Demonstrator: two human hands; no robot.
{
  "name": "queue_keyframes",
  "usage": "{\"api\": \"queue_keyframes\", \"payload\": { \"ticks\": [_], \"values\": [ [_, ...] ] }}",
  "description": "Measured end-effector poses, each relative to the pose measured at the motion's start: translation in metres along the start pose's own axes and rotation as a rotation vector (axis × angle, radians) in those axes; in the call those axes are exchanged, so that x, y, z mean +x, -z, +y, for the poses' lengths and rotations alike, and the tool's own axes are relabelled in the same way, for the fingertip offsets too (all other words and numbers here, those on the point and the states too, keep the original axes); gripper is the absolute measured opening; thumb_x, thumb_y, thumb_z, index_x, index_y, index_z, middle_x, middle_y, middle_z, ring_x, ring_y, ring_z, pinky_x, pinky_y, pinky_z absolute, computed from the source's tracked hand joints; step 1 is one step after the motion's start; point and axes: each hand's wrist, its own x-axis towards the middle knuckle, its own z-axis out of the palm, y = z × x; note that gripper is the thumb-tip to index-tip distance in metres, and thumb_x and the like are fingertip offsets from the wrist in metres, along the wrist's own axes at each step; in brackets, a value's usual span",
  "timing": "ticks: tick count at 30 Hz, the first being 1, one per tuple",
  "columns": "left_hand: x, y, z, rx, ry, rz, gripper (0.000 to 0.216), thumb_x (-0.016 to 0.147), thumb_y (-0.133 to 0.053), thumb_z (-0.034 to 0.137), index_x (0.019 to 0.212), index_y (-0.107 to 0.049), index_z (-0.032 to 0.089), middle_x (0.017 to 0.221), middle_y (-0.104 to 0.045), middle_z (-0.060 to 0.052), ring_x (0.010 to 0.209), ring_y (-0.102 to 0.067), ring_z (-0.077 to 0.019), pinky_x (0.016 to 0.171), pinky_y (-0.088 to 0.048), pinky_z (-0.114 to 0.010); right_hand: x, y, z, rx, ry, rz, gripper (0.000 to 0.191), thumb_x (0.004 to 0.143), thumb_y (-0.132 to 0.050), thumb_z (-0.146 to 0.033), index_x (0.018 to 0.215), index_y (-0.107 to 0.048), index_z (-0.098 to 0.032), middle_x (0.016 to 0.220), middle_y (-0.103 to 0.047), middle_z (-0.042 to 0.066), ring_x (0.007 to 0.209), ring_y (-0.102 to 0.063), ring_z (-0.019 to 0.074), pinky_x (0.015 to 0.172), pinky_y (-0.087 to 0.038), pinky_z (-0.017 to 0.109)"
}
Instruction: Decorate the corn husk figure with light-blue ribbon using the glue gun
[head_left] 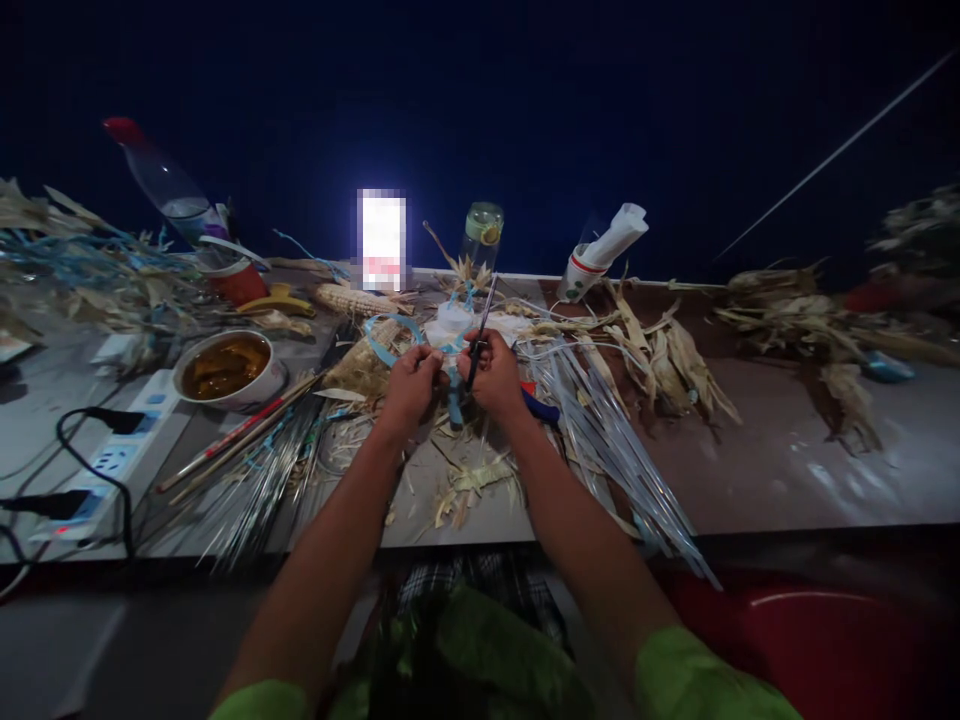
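My left hand (412, 385) is closed in a pinch on a light blue ribbon (377, 343), which loops up and to the left of the fingers. Beside it, my right hand (496, 372) is closed around dark-handled scissors (489, 302), their blades pointing up and away from me. More blue strip (454, 408) hangs between the hands. Just behind them stands a small white roll-like thing (454, 318), partly hidden by the fingers. Dry corn husk scraps (480, 475) lie below my hands. A tool with a blue handle (540, 406) rests by my right wrist.
Thin metal wires (274, 485) lie left, and pale rods (622, 440) lie right, overhanging the table's front edge. A bowl of brown liquid (251, 398) and a power strip (124, 455) stand left. A bright screen (382, 235), jar (481, 240) and paper cup (581, 275) line the back.
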Motion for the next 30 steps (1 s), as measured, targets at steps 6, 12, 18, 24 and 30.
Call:
{"api": "queue_keyframes", "payload": {
  "ticks": [6,12,18,24,30],
  "values": [
    [0.001,0.001,0.005,-0.193,0.061,0.078,0.019,0.066,-0.062,0.029,0.072,-0.048,0.018,0.047,-0.047,0.008,0.039,-0.042,-0.0060,0.041,-0.031,-0.018,-0.006,-0.011,0.004,-0.001,0.001,-0.068,0.035,0.062,-0.061,-0.024,0.093,-0.047,-0.020,0.073,-0.054,-0.004,0.062,-0.053,0.0083,0.060,-0.044,0.022],
    [0.007,0.011,0.011,-0.007,-0.056,0.284,0.010,0.071,-0.058,0.024,0.073,-0.050,0.018,0.046,-0.048,0.007,0.037,-0.042,-0.0076,0.040,-0.032,-0.020,-0.013,-0.006,0.003,-0.259,0.081,-0.171,0.037,0.067,-0.059,-0.026,0.103,-0.052,-0.019,0.070,-0.054,-0.004,0.055,-0.046,0.0072,0.053,-0.037,0.020],
    [0.011,0.018,0.014,0.048,-0.190,0.406,0.010,0.073,-0.058,0.023,0.071,-0.049,0.017,0.051,-0.048,0.006,0.041,-0.046,-0.0079,0.042,-0.033,-0.020,-0.020,-0.006,-0.008,-0.614,0.121,-0.270,0.037,0.068,-0.061,-0.033,0.102,-0.058,-0.020,0.070,-0.060,-0.002,0.061,-0.053,0.0111,0.059,-0.038,0.022],
    [0.012,0.020,0.010,0.051,-0.263,0.421,0.012,0.074,-0.058,0.026,0.075,-0.048,0.018,0.053,-0.048,0.006,0.042,-0.048,-0.0083,0.043,-0.035,-0.020,-0.023,-0.009,-0.015,-0.737,0.097,-0.321,0.039,0.069,-0.061,-0.038,0.103,-0.059,-0.019,0.072,-0.064,0.000,0.069,-0.059,0.0149,0.062,-0.039,0.024],
    [0.016,0.022,0.005,0.117,-0.320,0.435,0.012,0.074,-0.058,0.027,0.075,-0.049,0.019,0.056,-0.050,0.006,0.043,-0.050,-0.0083,0.045,-0.038,-0.020,-0.022,-0.008,-0.013,-0.719,0.096,-0.344,0.035,0.069,-0.060,-0.040,0.097,-0.061,-0.019,0.075,-0.066,0.000,0.069,-0.059,0.0142,0.062,-0.040,0.024]
  ]
}}
